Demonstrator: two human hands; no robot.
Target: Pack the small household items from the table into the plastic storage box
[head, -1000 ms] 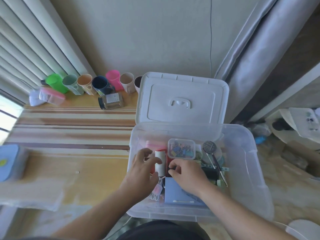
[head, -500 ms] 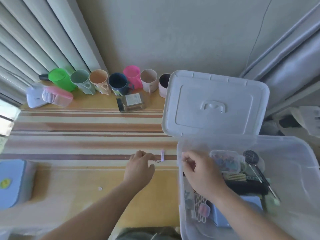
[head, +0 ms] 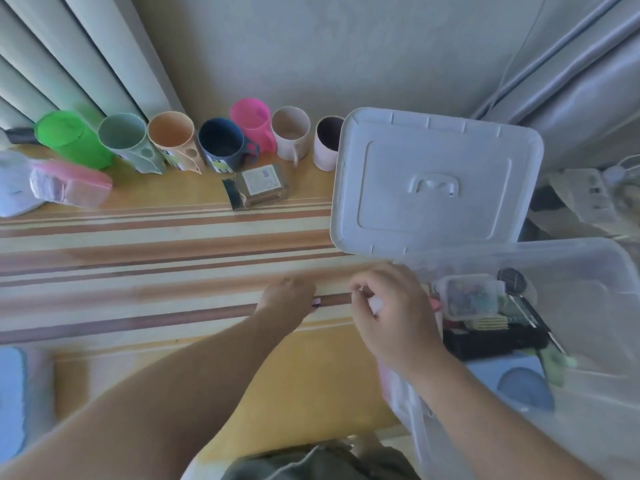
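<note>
Striped wooden table [head: 166, 244] against pale wall [head: 311, 46]

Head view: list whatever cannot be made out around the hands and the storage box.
- Left hand: its curled fingers hide what it grips; only a blurred pink tip shows.
- Right hand: something white peeks between the fingers, too blurred to identify.
- Storage box: its right side is cut off by the frame edge; the right hand and forearm cover its near-left contents.
- Small clear case: contents too blurred.
</note>
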